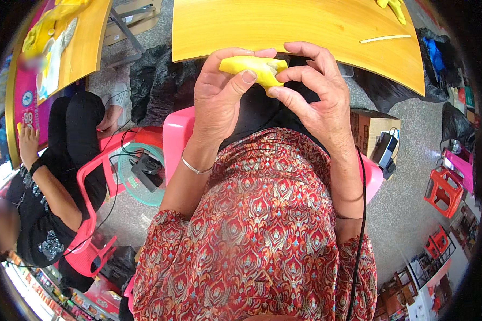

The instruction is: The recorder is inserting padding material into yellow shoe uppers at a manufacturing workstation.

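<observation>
Nearest, above the red patterned lap, the left hand [219, 93] pinches one end of a small yellow piece [254, 68] between thumb and fingers, and the right hand [316, 91] grips its other end. The piece hangs in the air just before the near edge of the yellow table [305, 27]. On the table, beyond the piece and to the right, lies a thin pale strip [384, 38].

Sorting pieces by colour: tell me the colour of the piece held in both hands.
Yellow piece, head view.

yellow piece [254, 68]: I see its middle only; both ends sit under my fingers.
table [305, 27]: top edge cut off.
co-worker's face: blurred.
glove [392, 6]: cropped.
</observation>
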`<state>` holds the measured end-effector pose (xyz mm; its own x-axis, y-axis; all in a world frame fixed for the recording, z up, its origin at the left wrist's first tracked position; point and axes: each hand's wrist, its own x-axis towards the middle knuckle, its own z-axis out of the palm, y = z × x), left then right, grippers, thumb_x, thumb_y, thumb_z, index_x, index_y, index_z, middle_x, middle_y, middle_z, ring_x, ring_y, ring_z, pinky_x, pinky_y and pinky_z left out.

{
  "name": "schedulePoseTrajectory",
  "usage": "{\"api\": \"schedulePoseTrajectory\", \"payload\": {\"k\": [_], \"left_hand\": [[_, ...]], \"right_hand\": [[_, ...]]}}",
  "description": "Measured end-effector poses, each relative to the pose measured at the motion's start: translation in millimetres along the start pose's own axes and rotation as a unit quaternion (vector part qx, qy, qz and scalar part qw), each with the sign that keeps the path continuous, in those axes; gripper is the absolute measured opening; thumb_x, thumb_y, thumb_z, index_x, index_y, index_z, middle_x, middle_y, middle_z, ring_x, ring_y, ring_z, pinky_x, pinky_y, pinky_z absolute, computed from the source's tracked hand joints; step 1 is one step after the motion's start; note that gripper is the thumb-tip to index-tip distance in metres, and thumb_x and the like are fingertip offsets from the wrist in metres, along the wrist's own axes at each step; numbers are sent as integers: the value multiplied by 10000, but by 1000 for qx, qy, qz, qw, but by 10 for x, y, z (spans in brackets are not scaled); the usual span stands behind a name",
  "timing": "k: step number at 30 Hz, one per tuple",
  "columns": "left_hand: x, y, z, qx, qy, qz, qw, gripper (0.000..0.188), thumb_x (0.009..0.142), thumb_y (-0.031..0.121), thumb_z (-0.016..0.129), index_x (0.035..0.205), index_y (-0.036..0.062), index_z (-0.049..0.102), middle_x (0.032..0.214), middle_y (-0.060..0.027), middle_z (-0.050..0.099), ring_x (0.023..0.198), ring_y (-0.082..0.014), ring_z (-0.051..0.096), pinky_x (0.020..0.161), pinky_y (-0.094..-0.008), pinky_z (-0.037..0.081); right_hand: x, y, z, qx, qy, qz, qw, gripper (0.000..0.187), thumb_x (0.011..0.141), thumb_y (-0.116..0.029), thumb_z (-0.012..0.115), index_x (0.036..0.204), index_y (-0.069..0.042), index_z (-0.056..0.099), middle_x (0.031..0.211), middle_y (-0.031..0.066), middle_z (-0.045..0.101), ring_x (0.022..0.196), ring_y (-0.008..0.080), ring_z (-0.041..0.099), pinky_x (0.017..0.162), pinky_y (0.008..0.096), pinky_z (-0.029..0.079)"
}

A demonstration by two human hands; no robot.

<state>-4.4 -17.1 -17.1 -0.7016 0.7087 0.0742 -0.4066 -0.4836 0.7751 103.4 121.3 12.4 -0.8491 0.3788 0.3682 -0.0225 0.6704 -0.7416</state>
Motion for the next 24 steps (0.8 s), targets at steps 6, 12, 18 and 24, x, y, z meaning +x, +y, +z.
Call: {"api": "schedulePoseTrajectory", "payload": {"k": [6, 12, 18, 24], "left_hand": [[-4, -48, -27, 91, -13, 43, 995, 274, 890, -53, 589, 1149, 7, 522, 1178, -238, 614, 1096, -264, 608, 960, -348, 492], [-18, -36, 15, 139, -10, 70, 988, 281, 887, -29, 607, 1149, 8, 513, 1165, -218, 611, 1159, -345, 576, 991, -391, 478], [8, -38, -14, 141, -3, 80, 987, 294, 867, -65, 616, 1137, 8, 526, 1143, -154, 614, 1184, -351, 558, 1006, -394, 477], [2, -65, -22, 150, -7, 72, 986, 290, 865, -70, 614, 1133, 7, 532, 1157, -188, 613, 1175, -347, 565, 1004, -392, 479]], "right_hand": [[-6, 11, 32, -82, 9, -52, 995, 189, 676, -165, 791, 780, -114, 641, 1094, 64, 589, 994, 275, 552, 850, 402, 405], [2, -61, 59, -84, 35, -51, 995, 177, 670, -157, 791, 780, -113, 659, 921, 25, 591, 866, 244, 560, 793, 380, 410], [23, 34, 134, -38, 44, -19, 998, 157, 701, -149, 776, 822, -92, 692, 814, 40, 589, 799, 233, 566, 747, 354, 444], [44, 36, 122, 25, 43, 11, 999, 123, 712, -101, 753, 791, -68, 664, 799, 45, 601, 787, 242, 583, 733, 356, 458]]}}
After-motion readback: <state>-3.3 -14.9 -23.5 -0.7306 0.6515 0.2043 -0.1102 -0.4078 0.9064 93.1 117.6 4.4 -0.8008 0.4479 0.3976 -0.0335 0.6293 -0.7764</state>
